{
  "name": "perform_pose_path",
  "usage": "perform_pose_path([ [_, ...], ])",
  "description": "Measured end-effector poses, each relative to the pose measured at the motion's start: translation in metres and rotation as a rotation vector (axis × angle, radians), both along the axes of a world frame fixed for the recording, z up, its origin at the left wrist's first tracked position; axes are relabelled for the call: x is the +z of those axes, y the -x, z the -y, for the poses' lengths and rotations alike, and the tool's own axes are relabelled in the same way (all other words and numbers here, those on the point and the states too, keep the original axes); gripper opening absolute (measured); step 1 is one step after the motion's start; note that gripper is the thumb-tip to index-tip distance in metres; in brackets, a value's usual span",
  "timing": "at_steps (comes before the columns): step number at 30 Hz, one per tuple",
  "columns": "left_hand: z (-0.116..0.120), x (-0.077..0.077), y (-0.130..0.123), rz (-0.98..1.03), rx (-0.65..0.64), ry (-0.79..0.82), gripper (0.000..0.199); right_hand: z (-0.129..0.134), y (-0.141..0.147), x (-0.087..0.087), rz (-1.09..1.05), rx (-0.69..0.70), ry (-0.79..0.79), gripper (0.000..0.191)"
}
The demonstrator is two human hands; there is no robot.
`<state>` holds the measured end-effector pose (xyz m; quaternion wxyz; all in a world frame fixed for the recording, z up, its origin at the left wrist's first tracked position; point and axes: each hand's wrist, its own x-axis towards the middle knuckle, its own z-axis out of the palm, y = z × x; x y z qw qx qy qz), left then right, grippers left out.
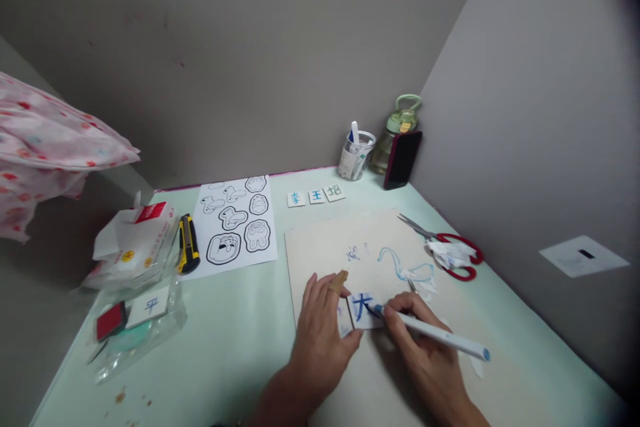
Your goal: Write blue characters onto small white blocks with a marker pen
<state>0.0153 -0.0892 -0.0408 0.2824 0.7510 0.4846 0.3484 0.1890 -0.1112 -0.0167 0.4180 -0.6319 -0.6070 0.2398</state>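
My right hand [425,350] grips a white marker pen [440,333] with a blue end, its tip down at a small white square piece [373,321]. A dark blue character stands on that piece. My left hand [325,330] lies to its left, thumb and index finger closed on either side of a second white piece [344,321] with faint blue marks. Brown tape wraps one left finger. Under both hands is a beige board [315,247] with a light-blue swan-like outline [400,270], blue scribbles and white scraps.
Red-handled scissors [457,273] lie on the right. Behind are lettered squares [316,197], a pen jar [356,157], a green bottle [385,147] and a phone [403,160]. Leftward are a printed sheet [200,260], a yellow-black cutter [189,247], a tissue pack [133,240] and a red ink pad [111,321].
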Motion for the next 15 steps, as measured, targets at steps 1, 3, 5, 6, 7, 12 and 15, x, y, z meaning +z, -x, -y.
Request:
perform_pose_path([
  [1, -0.0001, 0.0000, 0.0000, 0.000, -0.001, 0.000, 0.081, -0.0002, -0.0001, -0.0002, 0.003, 0.004, 0.001, 0.024],
  [3, -0.0002, 0.0001, 0.0000, -0.001, 0.000, 0.000, 0.081, -0.0006, -0.0003, -0.0005, 0.006, 0.011, 0.004, 0.024],
  [5, -0.0004, 0.0002, 0.0001, -0.001, 0.004, 0.000, 0.081, -0.0011, 0.0002, -0.0002, 0.009, 0.015, 0.008, 0.023],
  [6, -0.0005, 0.0003, 0.0001, -0.002, 0.005, 0.002, 0.080, -0.0014, 0.0006, 0.0001, 0.010, 0.017, 0.010, 0.023],
  [7, -0.0006, 0.0004, 0.0001, -0.001, 0.006, 0.003, 0.080, -0.0017, 0.0013, 0.0005, 0.012, 0.017, 0.011, 0.023],
  [12, -0.0006, 0.0010, -0.0001, -0.003, 0.003, 0.006, 0.080, -0.0021, 0.0036, 0.0020, 0.017, 0.016, 0.010, 0.025],
  [15, -0.0007, 0.0017, -0.0001, -0.006, -0.004, 0.009, 0.079, -0.0016, 0.0030, 0.0019, 0.013, 0.026, 0.018, 0.026],
])
